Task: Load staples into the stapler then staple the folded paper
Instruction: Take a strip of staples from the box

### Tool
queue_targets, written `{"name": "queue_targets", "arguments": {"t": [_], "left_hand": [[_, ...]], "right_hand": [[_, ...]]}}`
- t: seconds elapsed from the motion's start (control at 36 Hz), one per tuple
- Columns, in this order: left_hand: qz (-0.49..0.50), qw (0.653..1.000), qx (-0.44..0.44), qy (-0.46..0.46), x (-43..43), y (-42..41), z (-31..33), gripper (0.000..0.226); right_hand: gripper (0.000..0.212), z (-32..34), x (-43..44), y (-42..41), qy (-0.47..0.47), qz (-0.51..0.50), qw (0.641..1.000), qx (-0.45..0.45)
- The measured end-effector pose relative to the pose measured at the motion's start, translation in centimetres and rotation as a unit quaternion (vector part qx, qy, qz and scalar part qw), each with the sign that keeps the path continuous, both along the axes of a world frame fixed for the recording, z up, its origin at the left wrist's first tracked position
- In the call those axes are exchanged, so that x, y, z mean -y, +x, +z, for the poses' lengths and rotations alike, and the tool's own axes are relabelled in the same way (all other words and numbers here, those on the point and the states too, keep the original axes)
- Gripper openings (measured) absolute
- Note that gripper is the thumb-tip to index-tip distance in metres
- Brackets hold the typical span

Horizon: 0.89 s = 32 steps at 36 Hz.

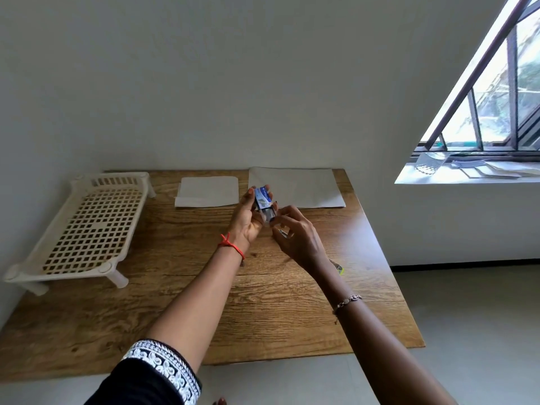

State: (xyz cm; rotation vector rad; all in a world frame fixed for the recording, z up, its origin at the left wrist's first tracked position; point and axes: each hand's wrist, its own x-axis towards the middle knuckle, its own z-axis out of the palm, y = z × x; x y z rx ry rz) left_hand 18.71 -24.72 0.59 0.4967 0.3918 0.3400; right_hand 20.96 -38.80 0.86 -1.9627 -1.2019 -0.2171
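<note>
A small thing is peeking out from under the right wrist on the wooden table (204,302); it may be the stapler, but I cannot tell. The left hand (247,220) is wrapping around a little blue staple box (263,200), holding it up. The right hand (295,235) is pinching at the box's open end, fingers nearly closed. Farther back, the folded paper (207,191) is lying flat beside a bigger sheet (304,185). Nothing looks loaded or stapled yet.
</note>
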Motion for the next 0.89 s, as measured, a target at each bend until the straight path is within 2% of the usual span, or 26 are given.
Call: {"name": "queue_targets", "arguments": {"t": [0.17, 0.42, 0.53, 0.69, 0.78, 0.89], "left_hand": [[0.001, 1.000, -0.006, -0.006, 0.3, 0.0, 0.4, 0.027], [-0.010, 0.997, -0.005, -0.071, 0.1, 0.5, -1.1, 0.031], [-0.024, 0.997, -0.011, -0.066, 0.4, 0.6, -1.1, 0.030], [-0.020, 0.997, -0.003, -0.071, 0.6, 0.7, -1.2, 0.031], [-0.012, 0.997, 0.000, -0.080, 0.6, 0.6, -1.0, 0.028], [-0.015, 0.998, -0.001, -0.062, 0.5, 0.5, -1.1, 0.027]], "right_hand": [[0.010, -0.4, -0.1, -0.1, 0.014, -0.011, 1.000, 0.015], [0.016, -0.2, -0.1, 0.1, 0.033, 0.001, 0.999, -0.027], [0.029, -0.3, -0.3, 0.3, 0.047, -0.027, 0.998, -0.033], [0.013, -0.7, -0.5, 0.6, 0.065, -0.058, 0.994, -0.067], [0.019, -0.8, -0.4, 0.8, 0.065, -0.045, 0.993, -0.092], [0.032, -0.6, -0.5, 1.0, 0.056, -0.011, 0.995, -0.082]]}}
